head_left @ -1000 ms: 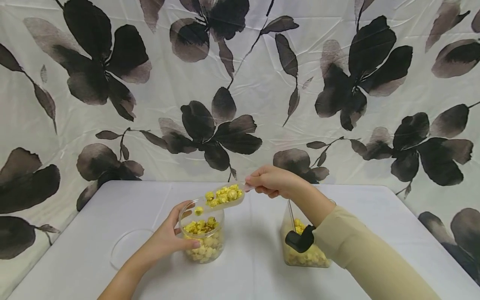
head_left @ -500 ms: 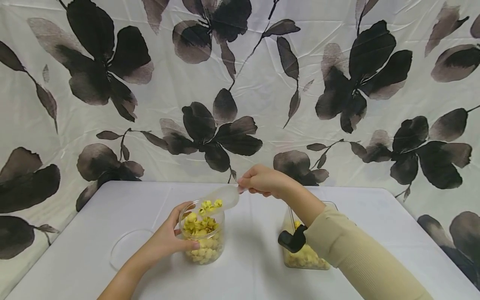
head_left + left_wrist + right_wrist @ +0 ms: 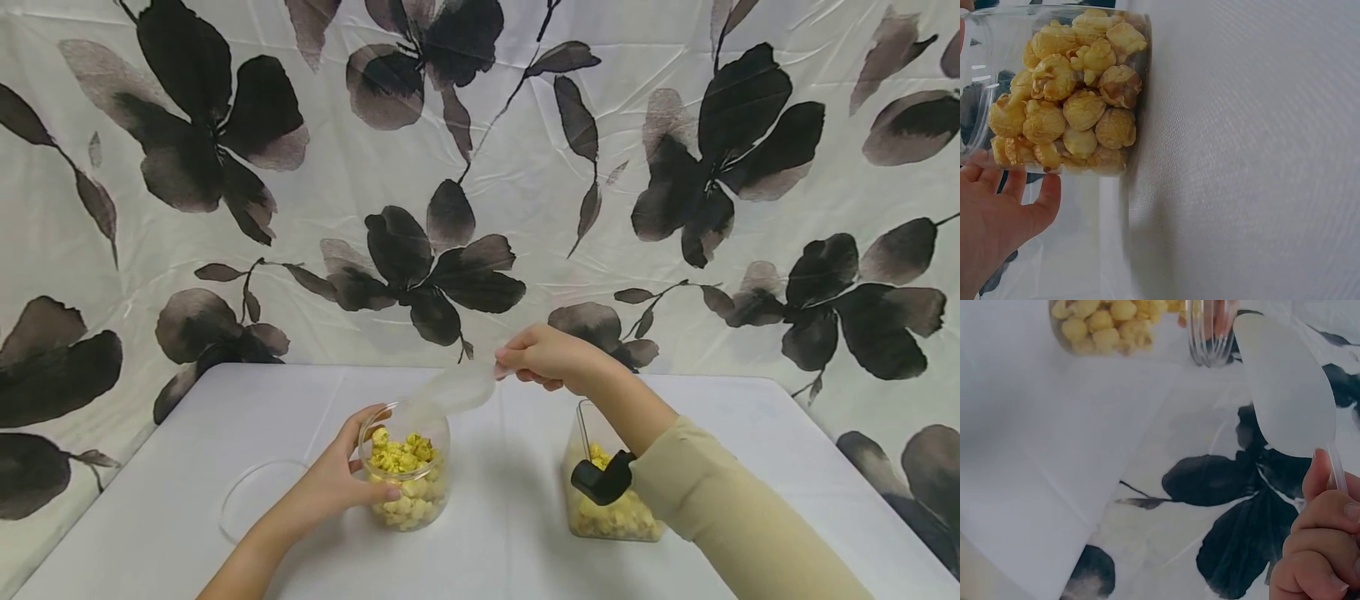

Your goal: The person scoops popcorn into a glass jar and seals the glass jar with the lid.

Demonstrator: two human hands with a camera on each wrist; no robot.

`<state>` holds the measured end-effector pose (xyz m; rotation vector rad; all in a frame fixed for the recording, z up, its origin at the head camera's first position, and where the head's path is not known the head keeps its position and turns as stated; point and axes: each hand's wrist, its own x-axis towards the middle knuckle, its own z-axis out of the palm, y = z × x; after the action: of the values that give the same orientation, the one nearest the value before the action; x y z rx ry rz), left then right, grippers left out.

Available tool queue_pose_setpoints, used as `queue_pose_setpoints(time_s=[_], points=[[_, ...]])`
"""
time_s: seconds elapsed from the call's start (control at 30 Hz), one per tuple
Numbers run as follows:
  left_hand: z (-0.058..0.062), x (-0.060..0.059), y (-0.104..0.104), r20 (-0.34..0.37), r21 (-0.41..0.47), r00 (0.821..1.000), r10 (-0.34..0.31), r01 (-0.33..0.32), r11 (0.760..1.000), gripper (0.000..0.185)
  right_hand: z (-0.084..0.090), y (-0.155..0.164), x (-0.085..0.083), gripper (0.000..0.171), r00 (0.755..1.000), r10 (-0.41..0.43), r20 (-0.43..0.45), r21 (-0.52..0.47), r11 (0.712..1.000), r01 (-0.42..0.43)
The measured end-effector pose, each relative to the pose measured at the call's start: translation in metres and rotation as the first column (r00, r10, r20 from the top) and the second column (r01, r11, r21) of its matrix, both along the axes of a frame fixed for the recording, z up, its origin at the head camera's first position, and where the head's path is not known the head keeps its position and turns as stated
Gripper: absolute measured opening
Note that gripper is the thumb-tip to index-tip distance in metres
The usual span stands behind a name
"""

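Plainly unlabelled: left hand (image 3: 333, 483) grips popcorn jar (image 3: 408, 475); right hand (image 3: 551, 360) pinches clear scoop (image 3: 457, 390).

Clear glossy plastic jar (image 3: 405, 467) of knobbly matt yellow popcorn (image 3: 1079, 106); translucent frosted plastic scoop (image 3: 1288, 387); clear plastic bin (image 3: 611, 500) right of the jar; matt white woven cloth over worktop (image 3: 1254, 156); creased floral fabric backdrop (image 3: 480, 167).
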<state>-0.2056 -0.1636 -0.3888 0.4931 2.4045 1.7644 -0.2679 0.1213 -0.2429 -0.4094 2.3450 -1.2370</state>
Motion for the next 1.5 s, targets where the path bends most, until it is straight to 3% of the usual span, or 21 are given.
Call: queue_pose_setpoints(time_s=[0.37,0.53,1.03,1.5], points=[[0.002,0.001,0.000,0.050,-0.001,0.999,0.002,-0.002,1.000,0.095,0.004,0.044,0.005,0.024,0.999,-0.010,0.037,-0.134,0.991,0.015],[0.002,0.002,0.001,0.056,-0.001,0.998,0.014,-0.013,1.000,0.096,0.004,0.066,0.007,0.029,0.999,-0.006,0.042,-0.179,0.984,0.013],[0.001,0.005,-0.002,0.025,-0.016,0.999,0.029,-0.029,0.999,0.099,0.014,0.130,0.021,0.027,0.999,-0.021,0.033,-0.217,0.976,0.028],[0.024,0.008,-0.008,-0.132,-0.090,0.991,0.003,-0.015,0.996,0.098,0.008,0.184,0.028,0.029,1.000,0.000,-0.006,-0.203,0.979,-0.001]])
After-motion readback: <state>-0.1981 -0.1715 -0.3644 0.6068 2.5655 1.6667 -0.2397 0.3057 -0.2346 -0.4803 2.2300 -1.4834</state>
